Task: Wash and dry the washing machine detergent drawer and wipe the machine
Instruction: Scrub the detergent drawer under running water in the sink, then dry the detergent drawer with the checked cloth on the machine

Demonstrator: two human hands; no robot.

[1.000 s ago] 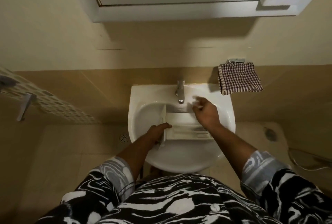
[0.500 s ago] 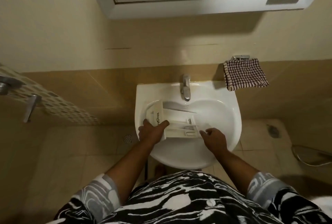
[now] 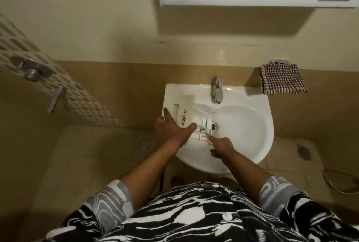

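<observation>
Pale sink (image 3: pixel 262 125), drawer (image 3: pixel 186 105) partly hidden under left hand (image 3: pixel 171 129)

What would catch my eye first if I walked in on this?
The white detergent drawer with its Whirlpool label, lying across the left side of the white sink, stands out first. The left hand grips its front panel while the right hand reaches a finger toward its compartments near the drain. A checked cloth hangs on the wall, right of the tap.
</observation>
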